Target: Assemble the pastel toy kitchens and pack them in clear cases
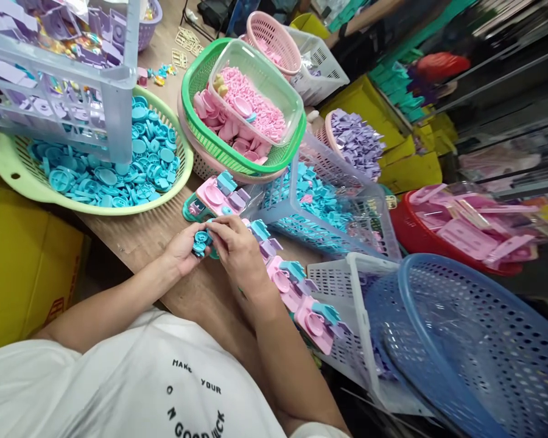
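My left hand is curled around several small teal round plastic parts, cupped in its palm and fingers. Against its fingertips, my right hand pinches with thumb and forefinger at a teal part, mostly covered by the fingers. Just beyond both hands sits a pink toy assembly with a teal and a purple piece on top. A row of similar pink toy assemblies runs along the table under and past my right forearm, each bearing a round pink dish, a teal piece and a purple piece.
A pale green basket of teal round parts stands left, under a clear crate of purple parts. Behind are a green basket with pink pieces and a clear crate of teal parts. A blue basket stands right.
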### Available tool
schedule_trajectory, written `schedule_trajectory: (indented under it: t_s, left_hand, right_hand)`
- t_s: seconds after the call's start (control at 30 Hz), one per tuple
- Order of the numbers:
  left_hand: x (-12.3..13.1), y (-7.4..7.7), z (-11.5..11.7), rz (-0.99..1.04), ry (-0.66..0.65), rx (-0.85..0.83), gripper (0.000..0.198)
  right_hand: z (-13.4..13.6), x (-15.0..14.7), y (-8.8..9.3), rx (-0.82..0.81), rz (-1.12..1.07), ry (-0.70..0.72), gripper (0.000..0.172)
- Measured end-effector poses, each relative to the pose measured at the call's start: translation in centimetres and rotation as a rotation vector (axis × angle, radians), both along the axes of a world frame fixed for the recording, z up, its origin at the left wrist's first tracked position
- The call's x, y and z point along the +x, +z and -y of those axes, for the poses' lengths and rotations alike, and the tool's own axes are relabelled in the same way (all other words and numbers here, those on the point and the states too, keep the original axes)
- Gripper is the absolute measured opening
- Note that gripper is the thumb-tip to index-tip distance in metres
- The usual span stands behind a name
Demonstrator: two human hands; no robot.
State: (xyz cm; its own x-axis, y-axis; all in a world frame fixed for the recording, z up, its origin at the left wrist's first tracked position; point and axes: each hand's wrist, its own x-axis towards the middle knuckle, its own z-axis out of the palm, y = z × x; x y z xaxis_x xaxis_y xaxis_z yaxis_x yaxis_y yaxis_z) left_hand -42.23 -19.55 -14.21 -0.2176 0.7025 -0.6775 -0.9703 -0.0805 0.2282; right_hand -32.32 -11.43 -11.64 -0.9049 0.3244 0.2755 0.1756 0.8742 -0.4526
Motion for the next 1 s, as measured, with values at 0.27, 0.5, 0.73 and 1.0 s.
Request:
schedule_trajectory:
  t_s: [0.27,0.5,0.73,1.0]
  left_hand:
    - [0.0,0.2,0.3,-0.099,-0.055,-0.01,0.019]
    - [0.3,0.8,0.1,-0.143,-0.041,0.027,0.02]
    - [-0.3,2.0,0.5,-0.092,-0.037,0.05,0.019]
    - [-0.3,1.4,0.5,-0.035,-0.059,-0.023,0.024]
  right_hand:
    - [0.0,1.8,2.4,0.325,0.254,0.067,0.024]
    - [-0.3,2.1,3.4,-0.002,0.191,-0.064,0.018]
    - [-2.4,1.3,4.5,-0.304,0.045,-0.191,0.023]
    - [-5.2,-1.2,2.9,-0.104,0.063,-0.18,0.017]
